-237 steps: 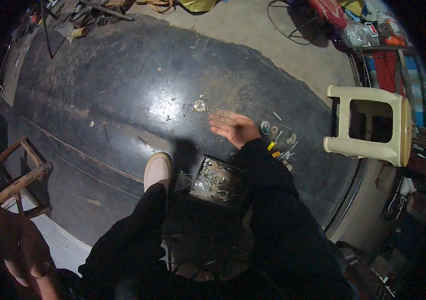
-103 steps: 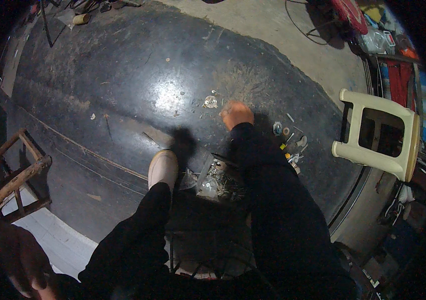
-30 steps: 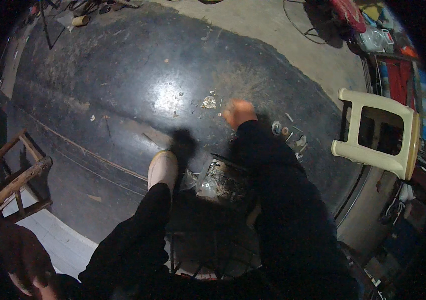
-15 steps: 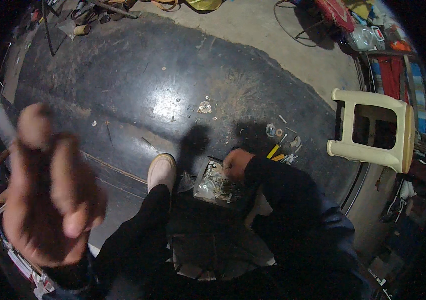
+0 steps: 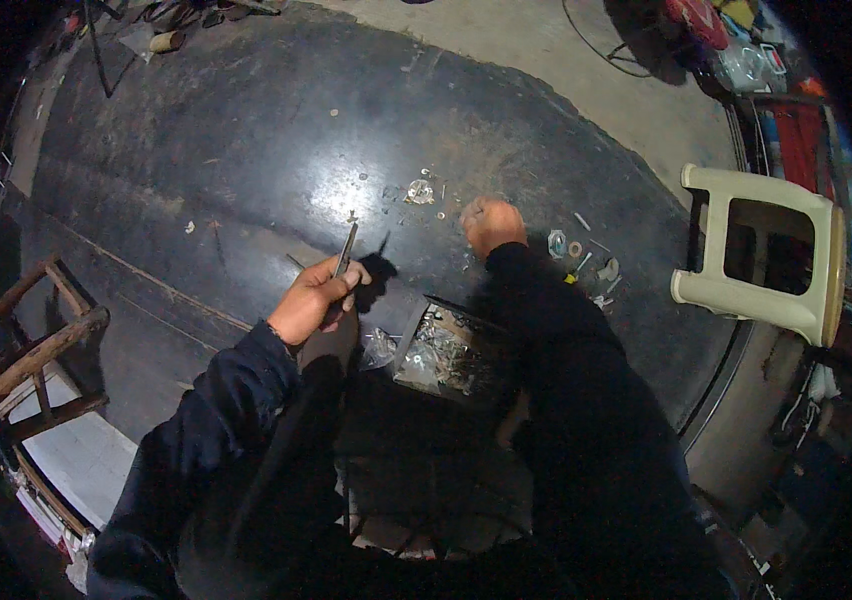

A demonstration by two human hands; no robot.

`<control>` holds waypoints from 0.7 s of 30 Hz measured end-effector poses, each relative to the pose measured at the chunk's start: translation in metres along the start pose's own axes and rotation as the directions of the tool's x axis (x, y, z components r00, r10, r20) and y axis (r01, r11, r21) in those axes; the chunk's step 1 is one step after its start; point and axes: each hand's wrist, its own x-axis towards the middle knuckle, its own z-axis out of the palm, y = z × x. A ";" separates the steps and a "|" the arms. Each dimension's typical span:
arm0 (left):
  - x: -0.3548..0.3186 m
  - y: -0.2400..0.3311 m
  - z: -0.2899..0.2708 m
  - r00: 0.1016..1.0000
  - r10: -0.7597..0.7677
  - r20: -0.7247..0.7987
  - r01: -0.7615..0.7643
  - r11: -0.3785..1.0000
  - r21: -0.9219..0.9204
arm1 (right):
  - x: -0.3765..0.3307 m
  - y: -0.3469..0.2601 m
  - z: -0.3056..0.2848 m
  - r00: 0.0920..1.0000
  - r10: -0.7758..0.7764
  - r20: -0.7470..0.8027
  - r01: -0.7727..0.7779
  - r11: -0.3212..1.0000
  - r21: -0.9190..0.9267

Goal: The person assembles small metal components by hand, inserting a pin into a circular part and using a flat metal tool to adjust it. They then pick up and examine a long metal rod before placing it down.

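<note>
Box (image 5: 412, 338): set open on the floor (image 5: 246, 180); filled with small metal parts (image 5: 454, 352); its right side is lost in shadow beside the right sleeve (image 5: 586, 400).
Bag (image 5: 379, 349): clear and crumpled; placed just left of the box.
Left hand (image 5: 321, 300): closed in a pinch; a thin grey strip (image 5: 346, 245) is gripped between thumb and fingers.
Strip: held raised above the floor, slightly tilted, far end pointed away from the wearer; its exact kind cannot be determined.
Left-hand change: half a second earlier, this hand was raised close to the camera at the left; it has since been lowered and brought forward.
Screwdriver (image 5: 572, 278): yellow-handled; partly covered by the right sleeve; laid near a tan ring (image 5: 575, 249).
Right hand (image 5: 496, 225): positioned beyond the box, fingers curled narrow; whether a part is enclosed, or the floor is touched, cannot be told.
Right-hand change: half a second earlier, this hand was at the box; it has since been moved outward.
Effect on work: the box is now left by both hands; handling is judged to be shifted to the floor beyond it.
Disc (image 5: 420, 192): round and shiny; laid on the floor, left of the right hand and apart from it.
Stool (image 5: 714, 240): cream; laid on its side, well apart at the right.
Cylinder (image 5: 167, 41): tan; located at the far left.
</note>
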 end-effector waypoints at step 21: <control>0.003 -0.068 -0.016 0.992 -0.125 -0.004 0.125 0.992 0.016 | 0.022 -0.036 0.007 0.999 0.034 0.013 -0.031 0.990 -0.139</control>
